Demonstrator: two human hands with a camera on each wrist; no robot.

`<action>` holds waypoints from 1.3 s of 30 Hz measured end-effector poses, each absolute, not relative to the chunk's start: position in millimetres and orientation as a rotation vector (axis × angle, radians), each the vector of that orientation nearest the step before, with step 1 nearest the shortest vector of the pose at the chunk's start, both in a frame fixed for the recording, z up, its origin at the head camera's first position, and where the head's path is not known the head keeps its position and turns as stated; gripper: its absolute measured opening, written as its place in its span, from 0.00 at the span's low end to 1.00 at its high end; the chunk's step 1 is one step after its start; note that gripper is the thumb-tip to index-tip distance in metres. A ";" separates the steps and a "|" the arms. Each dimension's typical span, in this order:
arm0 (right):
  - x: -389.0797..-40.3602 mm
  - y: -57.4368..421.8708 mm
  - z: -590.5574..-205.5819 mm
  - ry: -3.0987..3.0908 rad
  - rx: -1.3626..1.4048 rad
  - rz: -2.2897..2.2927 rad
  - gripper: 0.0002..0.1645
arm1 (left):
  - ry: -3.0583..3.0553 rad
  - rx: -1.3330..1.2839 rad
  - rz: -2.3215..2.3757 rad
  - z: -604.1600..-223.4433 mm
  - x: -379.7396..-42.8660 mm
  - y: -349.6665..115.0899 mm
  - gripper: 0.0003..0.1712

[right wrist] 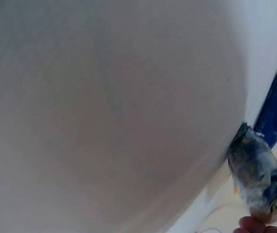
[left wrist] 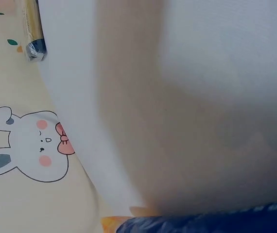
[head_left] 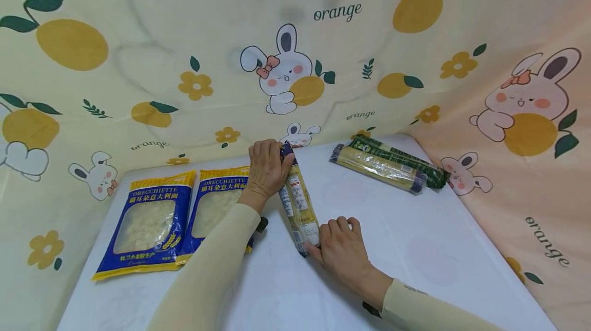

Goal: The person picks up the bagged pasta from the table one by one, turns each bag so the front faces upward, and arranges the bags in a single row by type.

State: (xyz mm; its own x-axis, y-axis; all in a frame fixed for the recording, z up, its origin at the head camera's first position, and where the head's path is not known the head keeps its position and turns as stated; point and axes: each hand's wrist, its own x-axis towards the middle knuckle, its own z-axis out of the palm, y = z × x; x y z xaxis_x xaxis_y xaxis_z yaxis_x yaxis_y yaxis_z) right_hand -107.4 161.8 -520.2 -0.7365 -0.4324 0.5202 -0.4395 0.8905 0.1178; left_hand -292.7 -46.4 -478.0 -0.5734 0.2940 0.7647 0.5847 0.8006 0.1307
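A long clear pack of spaghetti with white printed labels and a dark blue end slants across the table's middle. Its far end is gripped by my left hand, thumb along the side. At the near end, my right hand holds the pack from the right, thumb at the lower corner. The right wrist view shows the crinkled end of the spaghetti pack between thumb and fingers. Beside my left forearm lie two blue and yellow orecchiette bags, the right one partly hidden by the sleeve.
Two more long pasta packs lie at the back right, a clear one in front of a green one. The white table meets a hanging cloth with rabbits and oranges behind and on the right.
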 end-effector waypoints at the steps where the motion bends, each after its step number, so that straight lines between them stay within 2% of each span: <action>1: -107.3 160.4 -520.1 -2.514 0.625 0.021 0.34 | -2.204 -0.644 -0.480 -478.0 -292.4 -47.3 0.38; 6: -107.0 154.7 -519.9 -2.554 0.627 0.020 0.31 | -2.245 -0.644 -0.481 -475.0 -289.5 -50.8 0.37; 13: -105.8 153.1 -522.5 -2.503 0.638 0.031 0.29 | -2.396 -0.602 -0.439 -459.3 -276.3 -49.6 0.25; 23: -115.9 156.7 -514.7 -2.467 0.636 0.066 0.27 | -2.512 -0.461 -0.346 -405.5 -259.6 -35.2 0.32; 30: -117.5 150.1 -514.6 -2.430 0.637 0.022 0.32 | -2.550 -0.384 -0.292 -395.5 -254.0 -27.2 0.34; 39: -111.0 153.3 -514.8 -2.490 0.673 0.062 0.34 | -2.500 -0.511 -0.266 -404.6 -257.5 -31.0 0.17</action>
